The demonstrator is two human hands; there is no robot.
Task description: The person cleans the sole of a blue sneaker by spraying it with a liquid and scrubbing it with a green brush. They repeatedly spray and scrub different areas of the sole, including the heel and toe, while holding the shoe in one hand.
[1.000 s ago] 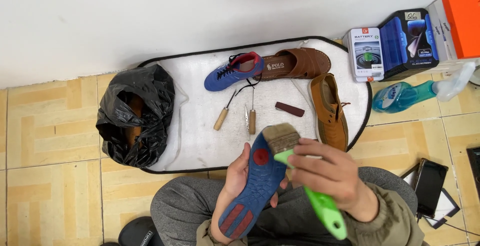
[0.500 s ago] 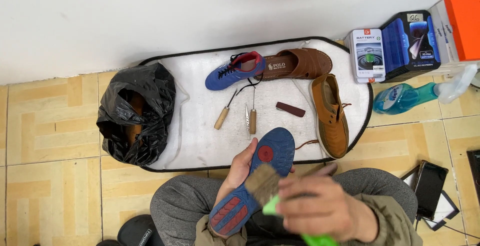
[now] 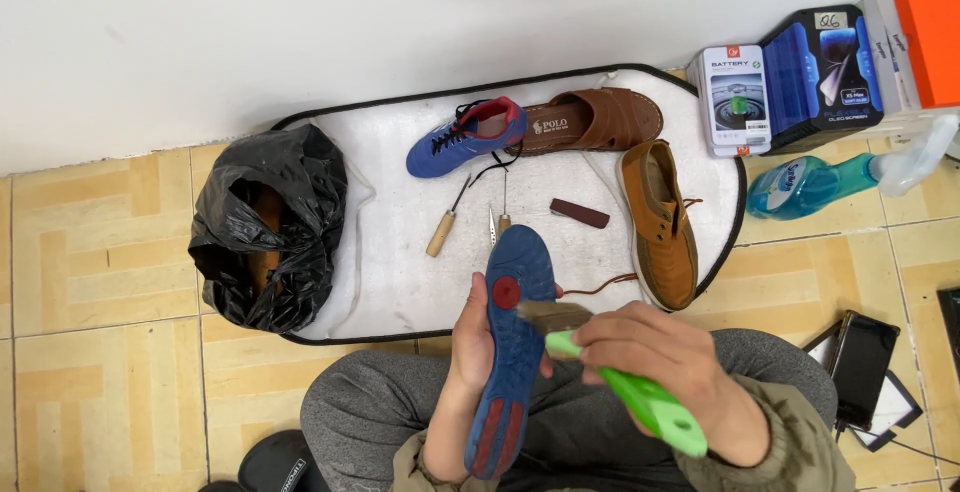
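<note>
Head view: my left hand [image 3: 472, 337] is clamped around the blue shoe [image 3: 512, 337], sole facing up, toe pointing away from me, heel down over my lap. Sole is blue with a red round patch near the forefoot and red pads at the heel. My right hand [image 3: 655, 367] is closed on the green brush [image 3: 625, 392]; handle runs out past my wrist to the lower right, bristle head [image 3: 553, 315] lies on the sole just beside the red patch. Ahead of me, white mat [image 3: 400, 252] with dark edging on the tan tile floor. On it: the matching blue sneaker [image 3: 468, 138] with red lining on its side, brown sandal [image 3: 598, 122] touching it on the right, tan lace-up shoe [image 3: 660, 224] near the right edge. Two wooden-handled awls [image 3: 442, 232] and a small dark brown block [image 3: 580, 214] lie between them. Black plastic bag [image 3: 265, 227] sits on the mat's left end. Right of the mat: blue spray bottle [image 3: 810, 187] lying flat, boxes by the wall, black phone [image 3: 865, 357] on the floor by my knee.
</note>
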